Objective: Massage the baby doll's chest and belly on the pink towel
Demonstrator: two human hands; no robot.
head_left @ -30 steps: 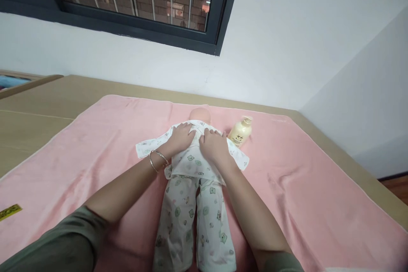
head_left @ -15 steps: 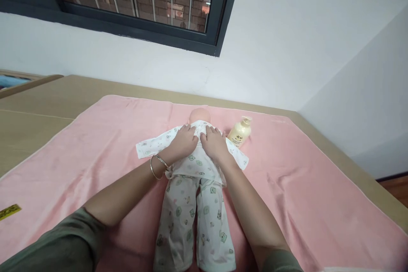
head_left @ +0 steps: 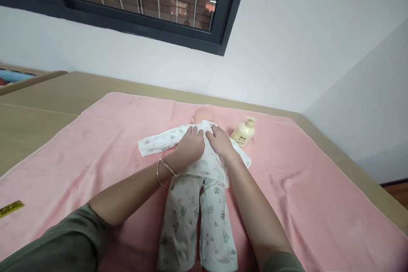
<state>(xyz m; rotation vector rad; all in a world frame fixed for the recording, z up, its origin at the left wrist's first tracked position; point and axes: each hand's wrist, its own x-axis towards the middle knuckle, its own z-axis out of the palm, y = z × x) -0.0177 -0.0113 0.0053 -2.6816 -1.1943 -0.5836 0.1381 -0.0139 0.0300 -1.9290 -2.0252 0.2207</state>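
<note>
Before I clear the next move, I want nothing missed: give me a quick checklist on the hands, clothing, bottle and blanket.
1. Left hand on the printed top: ok.
2. Right hand on the top: ok.
3. Doll's head uncovered beyond the collar: ok.
4. Top's front free of the hands: not ok, both overlie its upper part.
5. Bottle apart from the nearby sleeve: cannot tell, they overlap in view.
6. Pink blanket smooth: not ok, creases show on the right.
</note>
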